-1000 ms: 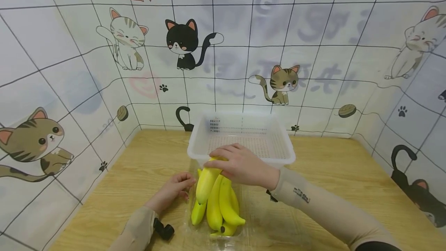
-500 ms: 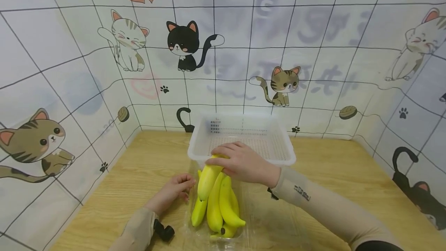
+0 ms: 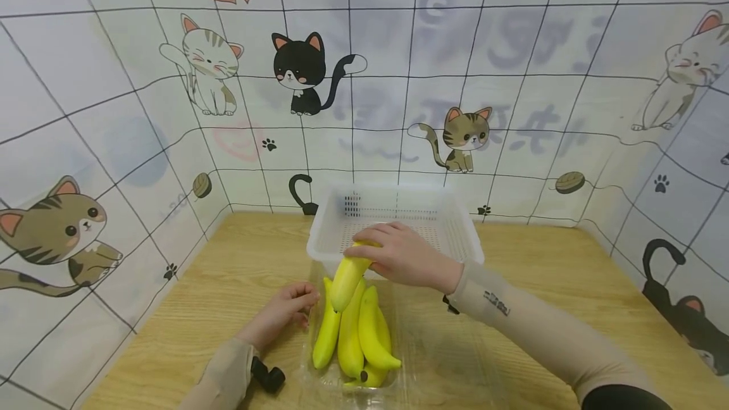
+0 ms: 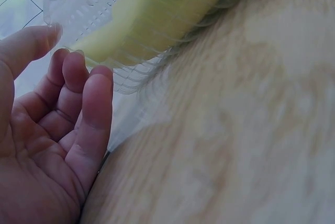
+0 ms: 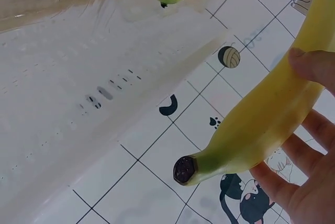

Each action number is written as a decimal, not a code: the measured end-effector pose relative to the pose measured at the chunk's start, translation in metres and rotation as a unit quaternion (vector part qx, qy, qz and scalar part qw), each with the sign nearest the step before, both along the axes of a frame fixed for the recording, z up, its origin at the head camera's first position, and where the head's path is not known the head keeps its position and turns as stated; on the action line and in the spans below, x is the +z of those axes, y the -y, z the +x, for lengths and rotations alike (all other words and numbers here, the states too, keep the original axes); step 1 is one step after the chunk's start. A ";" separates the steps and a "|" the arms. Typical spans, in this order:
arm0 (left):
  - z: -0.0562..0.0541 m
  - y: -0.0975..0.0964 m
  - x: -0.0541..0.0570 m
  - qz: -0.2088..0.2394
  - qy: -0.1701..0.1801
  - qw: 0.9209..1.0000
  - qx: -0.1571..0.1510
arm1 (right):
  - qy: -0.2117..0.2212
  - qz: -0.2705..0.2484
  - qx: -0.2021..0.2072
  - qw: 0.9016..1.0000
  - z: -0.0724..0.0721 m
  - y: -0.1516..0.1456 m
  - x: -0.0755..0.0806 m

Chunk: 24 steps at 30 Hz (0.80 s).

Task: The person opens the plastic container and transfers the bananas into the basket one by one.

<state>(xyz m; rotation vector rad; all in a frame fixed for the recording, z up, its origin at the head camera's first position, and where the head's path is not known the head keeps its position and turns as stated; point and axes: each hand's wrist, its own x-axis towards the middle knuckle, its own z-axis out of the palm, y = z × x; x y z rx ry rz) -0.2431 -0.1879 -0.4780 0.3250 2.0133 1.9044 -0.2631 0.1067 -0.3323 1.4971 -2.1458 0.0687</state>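
My right hand grips a yellow banana by its upper end, raised over the other bananas. In the right wrist view, the thumb lies on one side of this banana, and the fingers support the other. Several more bananas lie in a clear plastic box on the table. Beside the box's left wall is my left hand. In the left wrist view, its thumb and fingertips pinch the edge of the clear box; a banana shows through the ribbed wall.
Behind the box stands a white perforated basket, up against the cat-printed wall covering. Clear plastic extends to the right of the bananas. Wood-grain tabletop surrounds everything.
My right hand has lifted the banana up and slightly right, toward the basket, uncovering more of the banana underneath on the left. My left hand stays in place.
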 end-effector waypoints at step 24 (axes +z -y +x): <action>-0.002 -0.002 0.001 -0.003 0.004 1.000 -0.006 | 0.003 -0.004 0.010 1.000 -0.025 -0.004 0.010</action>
